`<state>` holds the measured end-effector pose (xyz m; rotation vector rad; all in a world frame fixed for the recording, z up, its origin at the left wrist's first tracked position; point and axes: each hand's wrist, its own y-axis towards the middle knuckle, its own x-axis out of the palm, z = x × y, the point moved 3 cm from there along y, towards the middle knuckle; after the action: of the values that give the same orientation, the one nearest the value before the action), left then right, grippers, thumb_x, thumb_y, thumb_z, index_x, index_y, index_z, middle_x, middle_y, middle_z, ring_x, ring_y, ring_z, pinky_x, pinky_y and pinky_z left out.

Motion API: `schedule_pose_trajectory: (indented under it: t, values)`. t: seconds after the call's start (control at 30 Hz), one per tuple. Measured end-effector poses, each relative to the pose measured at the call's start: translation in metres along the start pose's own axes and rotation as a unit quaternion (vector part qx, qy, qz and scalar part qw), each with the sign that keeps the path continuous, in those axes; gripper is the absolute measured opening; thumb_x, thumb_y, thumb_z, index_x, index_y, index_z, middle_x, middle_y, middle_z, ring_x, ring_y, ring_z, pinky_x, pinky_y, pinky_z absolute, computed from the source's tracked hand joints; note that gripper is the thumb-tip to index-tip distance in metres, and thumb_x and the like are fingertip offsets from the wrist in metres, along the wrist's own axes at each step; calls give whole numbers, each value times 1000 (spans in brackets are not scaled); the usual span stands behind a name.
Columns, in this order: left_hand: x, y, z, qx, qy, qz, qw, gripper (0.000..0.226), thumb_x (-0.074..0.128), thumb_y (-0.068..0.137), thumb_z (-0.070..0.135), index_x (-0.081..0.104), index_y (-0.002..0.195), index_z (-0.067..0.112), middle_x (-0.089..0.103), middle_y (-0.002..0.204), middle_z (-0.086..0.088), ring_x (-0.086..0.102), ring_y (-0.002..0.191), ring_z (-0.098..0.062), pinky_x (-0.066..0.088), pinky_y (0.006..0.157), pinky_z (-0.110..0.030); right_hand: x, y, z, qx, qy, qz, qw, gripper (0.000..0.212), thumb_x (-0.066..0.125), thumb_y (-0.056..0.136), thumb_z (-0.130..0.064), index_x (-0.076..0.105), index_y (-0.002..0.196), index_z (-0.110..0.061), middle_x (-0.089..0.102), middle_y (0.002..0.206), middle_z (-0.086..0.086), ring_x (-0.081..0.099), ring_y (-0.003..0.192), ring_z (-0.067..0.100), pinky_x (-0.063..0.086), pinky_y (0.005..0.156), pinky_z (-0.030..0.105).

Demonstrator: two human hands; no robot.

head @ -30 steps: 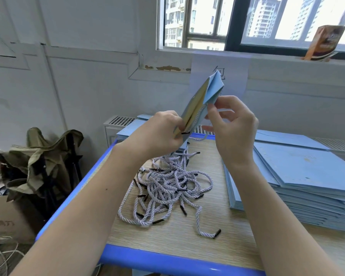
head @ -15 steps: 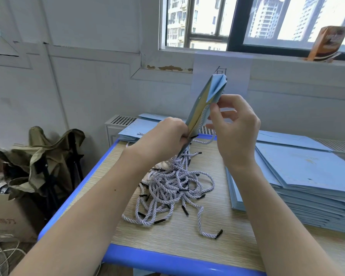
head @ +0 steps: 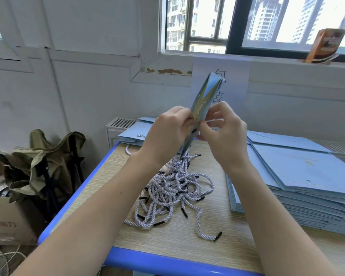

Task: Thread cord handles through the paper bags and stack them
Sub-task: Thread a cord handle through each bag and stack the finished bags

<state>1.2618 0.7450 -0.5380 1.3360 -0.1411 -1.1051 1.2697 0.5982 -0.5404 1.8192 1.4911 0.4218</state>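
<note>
White walls and a wide window (head: pixel 247 24) back a wood-grain table with a blue edge (head: pixel 167 232), where a tall stack of flat light-blue paper bags (head: pixel 299 186) waits at the right, apparently the unthreaded supply. At the table's middle lies a tangled pile of pale twisted cord handles with black tips (head: pixel 173 190), within easy reach. Above it, one flattened light-blue paper bag (head: pixel 204 100) stands raised edge-on, its long axis running up and away toward the window, likely so the cord holes face the worker. The left hand (head: pixel 167 134) and right hand (head: pixel 223 134) both pinch the bag's lower edge, each grip closed on it, seemingly feeding a cord through.
</note>
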Motion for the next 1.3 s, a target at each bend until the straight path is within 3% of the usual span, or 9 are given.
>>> schedule_pose_trajectory:
  t: [0.07,0.27,0.43,0.63,0.8,0.93,1.0,1.3]
  values:
    - [-2,1,2,11,-2,30,999,17,57,94,15,69,92,3,68,89,-8,61,78,-25,50,72,-42,2,-1,0,0,4,-8,1000,14,73,86,-9,61,86,-14,67,82,-2,71,75,19,62,58,41]
    - [1,-1,-4,11,3,17,1000,26,54,96,29,74,98,12,68,96,-2,65,82,-26,55,70,-42,2,-1,-1,-2,2,-19,1000,14,71,85,-6,61,86,-15,68,81,-5,71,74,17,62,59,42]
    - [-6,-4,0,11,43,119,992,21,59,96,22,74,92,7,70,88,-4,64,74,-26,53,63,-42,2,-4,-7,0,13,-28,1000,11,72,87,-9,61,87,-11,67,82,0,70,75,22,62,55,39]
    - [-11,-6,5,34,48,183,981,22,59,97,20,73,91,5,69,92,-3,63,74,-23,53,61,-41,5,-7,-13,7,17,-49,999,16,67,87,-1,57,76,-8,64,68,3,64,60,12,49,50,13]
    - [-9,-6,4,35,80,154,984,22,60,97,29,74,100,12,67,95,2,62,71,-22,53,56,-40,5,-7,-12,-7,14,-47,999,20,66,85,3,56,73,-9,63,66,2,66,63,17,48,51,11]
    - [-4,-5,-3,-19,115,92,989,37,59,96,34,63,129,18,64,94,-1,61,73,-28,53,59,-39,7,-7,-10,-17,7,-55,998,20,67,87,1,54,74,-8,60,65,-3,66,62,15,56,51,21]
    - [-2,-5,-5,-39,114,67,990,39,56,98,35,58,135,22,62,93,-1,60,76,-28,51,62,-39,7,-7,-9,-22,5,-58,998,19,67,87,1,55,74,-7,60,66,-3,65,60,12,57,51,22]
    - [-1,-3,-7,-69,91,44,992,15,56,99,29,67,100,19,57,90,3,56,76,-25,44,61,-35,8,-6,-6,-27,-2,-61,998,13,66,86,1,56,78,-2,62,69,4,67,64,19,60,52,31]
